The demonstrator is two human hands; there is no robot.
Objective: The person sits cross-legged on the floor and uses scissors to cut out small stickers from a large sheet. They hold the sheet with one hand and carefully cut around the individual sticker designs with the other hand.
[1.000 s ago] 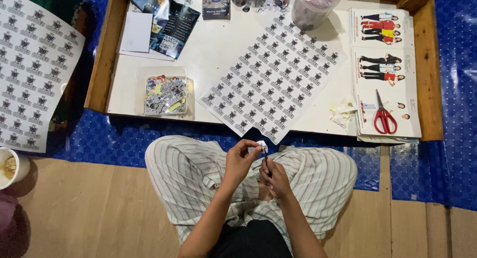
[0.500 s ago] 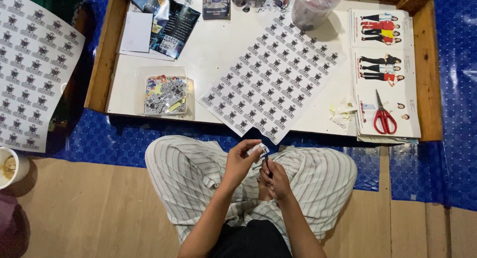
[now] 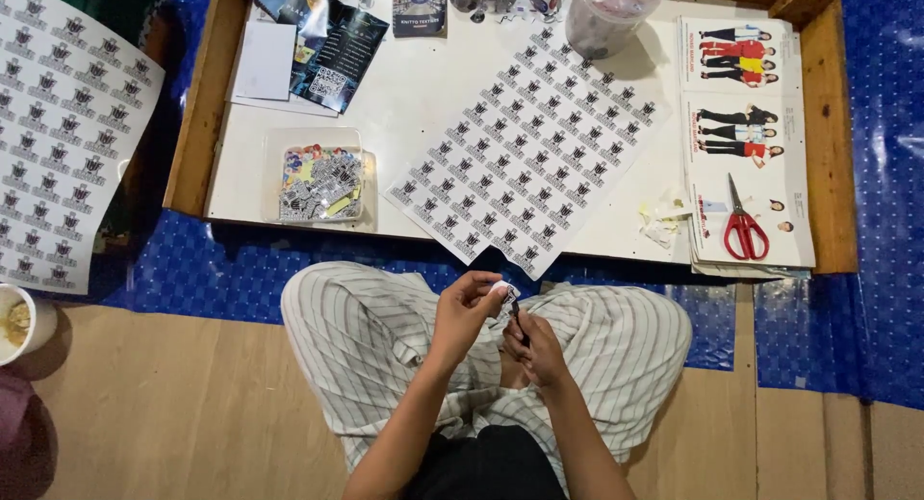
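Note:
I sit cross-legged in striped trousers in front of a low white table (image 3: 423, 105). My left hand (image 3: 464, 312) pinches a small white sticker piece (image 3: 501, 290) over my lap. My right hand (image 3: 532, 346) is right beside it and holds a thin dark tool (image 3: 514, 310) whose tip touches the sticker. A large sheet of small black-and-white stickers (image 3: 525, 153) lies on the table, its corner hanging over the near edge just above my hands.
A clear tray of cut stickers (image 3: 320, 182) sits at the table's left. Red scissors (image 3: 743, 226) lie on picture sheets (image 3: 736, 86) at right, paper scraps (image 3: 662, 221) beside them. A plastic tub (image 3: 606, 19) stands at the back. Another sticker sheet (image 3: 67, 144) lies far left, a cup (image 3: 17, 322) below it.
My left hand has turned the sticker piece slightly against the tool. Otherwise both hands stay in the same place over my lap.

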